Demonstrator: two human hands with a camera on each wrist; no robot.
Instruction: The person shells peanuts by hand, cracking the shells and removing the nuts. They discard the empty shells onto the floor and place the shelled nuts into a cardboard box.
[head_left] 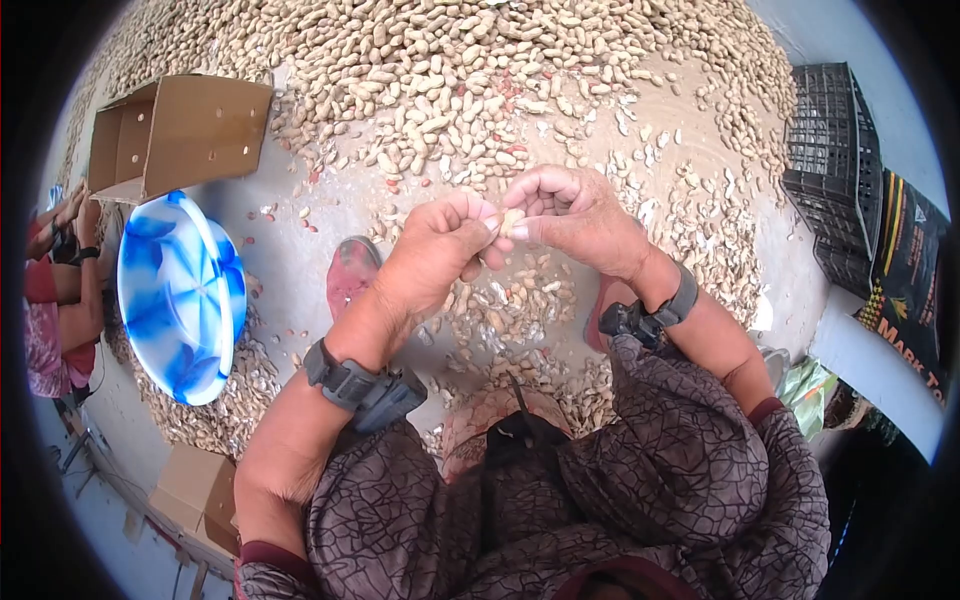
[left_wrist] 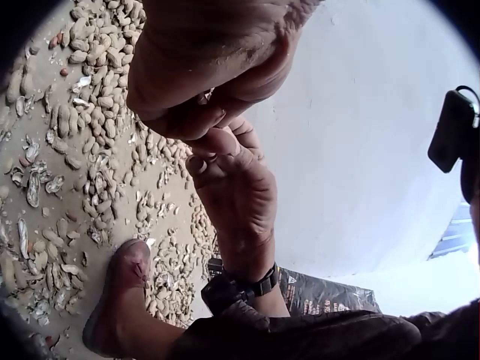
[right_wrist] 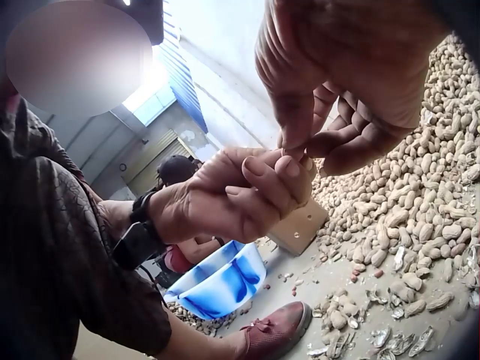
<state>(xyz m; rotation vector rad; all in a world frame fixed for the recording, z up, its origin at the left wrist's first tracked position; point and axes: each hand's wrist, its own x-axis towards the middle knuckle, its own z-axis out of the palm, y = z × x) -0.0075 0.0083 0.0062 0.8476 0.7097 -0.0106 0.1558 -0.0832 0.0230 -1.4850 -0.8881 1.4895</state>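
Both grips pinching one peanut [head_left: 512,222] mid-shelling; some empty shells [head_left: 520,310] underfoot, huge unshelled heap [head_left: 450,60] left on the floor

Basin [head_left: 180,295] left of hands [head_left: 510,225]; box [head_left: 175,135] behind basin.

I wear a dark brown garment [head_left: 660,470] printed all over with a fine black crackle pattern, its sleeves edged in maroon. A black strap [head_left: 345,375] holding a small black camera box circles each of my wrists. My shoes [head_left: 350,275] are dusty red.
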